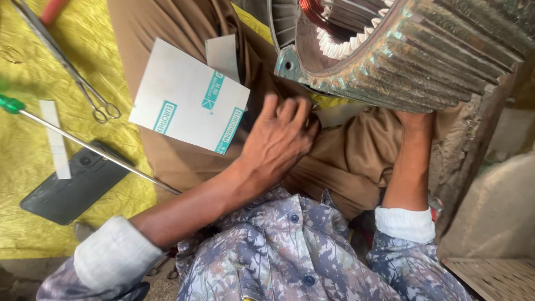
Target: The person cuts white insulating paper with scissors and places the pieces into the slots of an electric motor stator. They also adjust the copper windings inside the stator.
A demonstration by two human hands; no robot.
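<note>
A large finned metal motor housing point(423, 56) with copper windings and white slot liners inside lies tilted across my lap at the upper right. My right hand point(415, 120) reaches up under its lower edge, the fingers hidden behind the fins. My left hand point(278, 139) rests on my brown trousers just below the housing rim, fingers curled together near a pale strip; whether it pinches anything is unclear. A white insulation paper sheet point(186, 97) with teal printed labels lies on my thigh, left of that hand.
On the yellow cloth point(33, 223) at the left lie a dark phone point(72, 187), a long green-handled screwdriver point(83, 142), scissors-like forceps point(72, 75) and a white paper strip point(56, 139). A stone block point(490, 212) stands at the right.
</note>
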